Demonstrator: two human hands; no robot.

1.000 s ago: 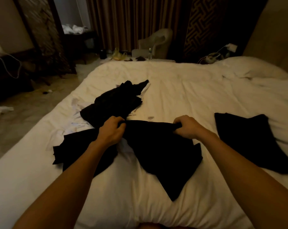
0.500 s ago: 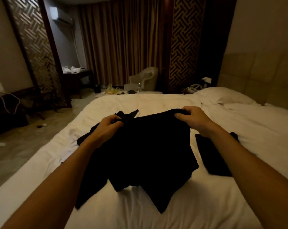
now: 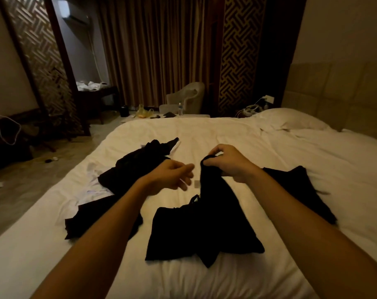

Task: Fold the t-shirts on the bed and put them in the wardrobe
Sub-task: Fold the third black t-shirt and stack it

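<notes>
- Pinching the black t-shirt (image 3: pixel 205 229) at 1 bunched top edge with the right hand (image 3: pixel 228 164), thumb and fingers curled tight round the cloth. Upper part lifted and hanging, lower part crumpled on the bed (image 3: pixel 226 134), directly ahead between the 2 forearms.
- Held from 1 point probably to let the cloth drop straight and show a shoulder or seam before laying it flat.
- Keeping the left hand (image 3: pixel 172 175) just beside the raised edge, fingers loosely curled, gripping nothing. Slightly blurred, and likely ready to take the opposite corner.
- To the right, partly behind the right forearm: 1 folded black t-shirt (image 3: pixel 302 186), flat and apart, seemingly a finished piece kept clear of the working patch.
- To the left: a heap of unfolded dark garments (image 3: pixel 135 167) with white cloth beneath, apparently the waiting stock, near the left hand.
- Further out: pillow (image 3: pixel 291 121), padded headboard (image 3: pixel 334 93), armchair (image 3: pixel 187 98), brown curtains (image 3: pixel 157 50).
- No wardrobe recognisable in this view.
- No brand, label or writing readable anywhere, given the dim light. Small grey patch (image 3: pixel 196 184) on the sheet between the hands: blurred, unreadable.
</notes>
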